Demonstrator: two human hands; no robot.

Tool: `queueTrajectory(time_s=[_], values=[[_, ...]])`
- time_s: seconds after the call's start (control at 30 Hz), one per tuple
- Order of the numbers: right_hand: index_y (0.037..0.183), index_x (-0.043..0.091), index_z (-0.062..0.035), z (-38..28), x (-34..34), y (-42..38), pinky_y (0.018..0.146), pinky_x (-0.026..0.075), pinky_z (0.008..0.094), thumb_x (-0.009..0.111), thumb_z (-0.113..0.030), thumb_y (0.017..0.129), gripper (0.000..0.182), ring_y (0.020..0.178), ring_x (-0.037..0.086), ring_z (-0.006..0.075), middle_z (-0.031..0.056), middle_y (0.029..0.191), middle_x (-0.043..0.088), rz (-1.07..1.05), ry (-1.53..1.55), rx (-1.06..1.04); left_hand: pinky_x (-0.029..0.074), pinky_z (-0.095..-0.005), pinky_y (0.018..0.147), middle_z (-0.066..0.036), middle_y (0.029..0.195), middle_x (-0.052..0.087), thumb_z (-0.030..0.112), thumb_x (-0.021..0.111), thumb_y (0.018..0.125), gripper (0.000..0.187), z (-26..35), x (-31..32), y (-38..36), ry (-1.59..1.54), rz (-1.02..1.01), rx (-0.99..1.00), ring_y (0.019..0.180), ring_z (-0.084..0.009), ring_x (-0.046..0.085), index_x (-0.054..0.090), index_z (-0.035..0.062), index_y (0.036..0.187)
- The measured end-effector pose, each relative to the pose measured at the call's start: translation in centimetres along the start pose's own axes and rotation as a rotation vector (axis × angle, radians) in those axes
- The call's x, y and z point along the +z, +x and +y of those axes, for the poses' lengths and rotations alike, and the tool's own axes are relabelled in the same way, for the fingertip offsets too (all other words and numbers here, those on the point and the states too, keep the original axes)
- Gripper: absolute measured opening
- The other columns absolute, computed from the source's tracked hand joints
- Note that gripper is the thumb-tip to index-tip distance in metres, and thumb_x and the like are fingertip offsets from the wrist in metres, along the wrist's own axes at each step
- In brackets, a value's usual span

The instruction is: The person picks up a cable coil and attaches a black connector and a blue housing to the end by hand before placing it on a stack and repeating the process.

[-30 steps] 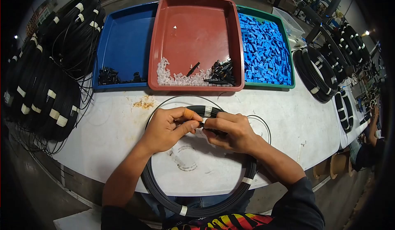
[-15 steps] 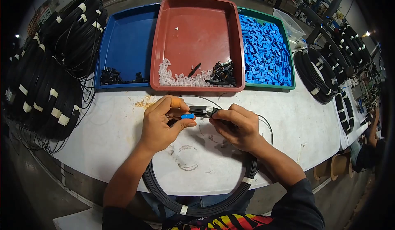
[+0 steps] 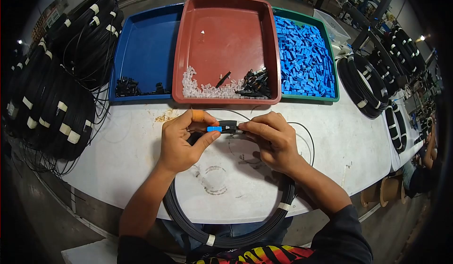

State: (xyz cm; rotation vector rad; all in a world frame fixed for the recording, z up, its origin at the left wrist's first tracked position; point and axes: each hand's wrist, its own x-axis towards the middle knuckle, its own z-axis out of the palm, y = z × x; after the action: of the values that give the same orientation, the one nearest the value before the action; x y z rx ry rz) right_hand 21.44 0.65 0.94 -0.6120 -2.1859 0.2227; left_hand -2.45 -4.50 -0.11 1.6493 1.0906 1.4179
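Note:
My left hand (image 3: 186,139), with an orange wrap on one finger, pinches a small blue connector (image 3: 214,129) between thumb and fingertips. Just right of it is a black piece with a small whitish part (image 3: 228,127), against the top of the coil. My right hand (image 3: 270,139) is closed, its fingertips at the right end of that black piece. The black cable coil (image 3: 236,239), banded with white tape, hangs from between my hands toward my body and over the table's front edge. What lies under my right fingers is hidden.
Behind my hands stand a blue tray (image 3: 151,51) with black parts, a red tray (image 3: 226,32) with clear and black parts, and a green tray (image 3: 336,87) full of blue connectors. Cable coils (image 3: 52,113) pile at left; more coils (image 3: 363,87) lie right. A person (image 3: 427,165) is at far right.
The blue connector has shifted slightly left and up and now lies level. The black piece beside it shows more clearly, and my right fingertips have moved up a little.

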Motion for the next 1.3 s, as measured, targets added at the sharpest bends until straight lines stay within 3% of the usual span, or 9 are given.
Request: queueTrajectory(time_s=[0.13,0.23,0.3,0.43,0.57,0.63,0.87,1.13,1.3], values=[[0.105,0.074,-0.0033,0.3,0.8,-0.6,0.066,0.053,0.0345,0.080,0.009,0.072,0.036,0.079,0.068,0.0242,0.0087,0.088,0.070,0.039,0.094,0.100,0.059,-0.0288,0.085,-0.012,0.097,0.074,-0.006,0.076,0.086,0.023,-0.1,0.3,0.1,-0.062,0.042,0.034,0.092,-0.0167,0.073,0.065,-0.0052,0.107],[0.104,0.071,-0.0042,-0.1,0.9,-1.0,0.072,0.052,0.0403,0.078,0.007,0.074,0.032,0.081,0.065,0.0281,0.0100,0.089,0.069,0.027,0.209,0.259,0.057,-0.0296,0.089,-0.014,0.104,0.072,-0.007,0.077,0.085,0.029,-0.1,0.1,0.0,-0.062,-0.003,-0.031,0.097,-0.0160,0.071,0.062,-0.0029,0.110],[0.101,0.070,-0.0039,0.0,0.8,-0.8,0.071,0.052,0.0397,0.079,0.005,0.074,0.030,0.080,0.065,0.0281,0.0098,0.088,0.069,0.054,0.161,0.195,0.058,-0.0271,0.082,-0.012,0.098,0.076,-0.002,0.079,0.085,0.025,-0.2,0.1,0.1,0.036,0.037,0.085,0.091,-0.0143,0.073,0.066,-0.0019,0.106],[0.096,0.069,-0.0044,0.1,0.3,-0.3,0.066,0.051,0.0379,0.082,0.002,0.073,0.027,0.076,0.064,0.0270,0.0085,0.087,0.068,0.066,-0.004,0.062,0.058,-0.0261,0.080,-0.011,0.099,0.077,-0.001,0.081,0.084,0.025,-0.4,0.1,0.1,0.033,0.025,0.066,0.089,-0.0129,0.073,0.067,-0.0004,0.105],[0.095,0.069,-0.0055,0.3,0.9,-0.6,0.066,0.048,0.0371,0.083,-0.001,0.075,0.025,0.074,0.062,0.0252,0.0071,0.087,0.068,0.083,0.005,0.035,0.058,-0.0258,0.080,-0.011,0.099,0.077,-0.001,0.082,0.083,0.026,-0.4,0.1,0.1,0.059,0.014,0.059,0.088,-0.0125,0.072,0.068,-0.0004,0.105],[0.095,0.069,-0.0069,0.2,1.1,-1.0,0.068,0.045,0.0368,0.084,-0.006,0.076,0.024,0.075,0.061,0.0237,0.0057,0.084,0.067,0.099,0.094,0.166,0.058,-0.0258,0.080,-0.011,0.099,0.077,-0.001,0.082,0.083,0.026,-0.4,0.2,0.1,0.041,0.025,0.052,0.088,-0.0124,0.072,0.068,-0.0004,0.105],[0.092,0.068,-0.0075,0.3,0.6,-0.6,0.065,0.041,0.0366,0.085,-0.011,0.075,0.025,0.070,0.057,0.0222,0.0034,0.077,0.064,0.080,-0.056,0.064,0.059,-0.0262,0.081,-0.012,0.100,0.077,-0.002,0.081,0.083,0.026,-0.5,0.2,0.1,0.030,0.017,0.052,0.089,-0.0134,0.073,0.067,-0.0017,0.105],[0.091,0.068,-0.0067,0.4,0.5,-0.7,0.062,0.044,0.0356,0.085,0.006,0.068,0.032,0.071,0.060,0.0232,0.0055,0.084,0.069,0.080,-0.004,0.029,0.059,-0.0275,0.084,-0.012,0.099,0.077,-0.003,0.080,0.084,0.025,-0.3,0.4,0.0,0.027,0.003,0.054,0.091,-0.0151,0.074,0.067,-0.0027,0.106],[0.091,0.067,-0.0048,0.3,0.4,-0.7,0.061,0.046,0.0343,0.080,0.012,0.067,0.032,0.070,0.062,0.0233,0.0077,0.087,0.071,0.056,0.003,-0.025,0.060,-0.0257,0.077,-0.011,0.096,0.077,0.001,0.084,0.081,0.024,-0.3,0.5,0.0,0.106,-0.039,0.103,0.082,-0.0144,0.074,0.072,-0.0025,0.101]])
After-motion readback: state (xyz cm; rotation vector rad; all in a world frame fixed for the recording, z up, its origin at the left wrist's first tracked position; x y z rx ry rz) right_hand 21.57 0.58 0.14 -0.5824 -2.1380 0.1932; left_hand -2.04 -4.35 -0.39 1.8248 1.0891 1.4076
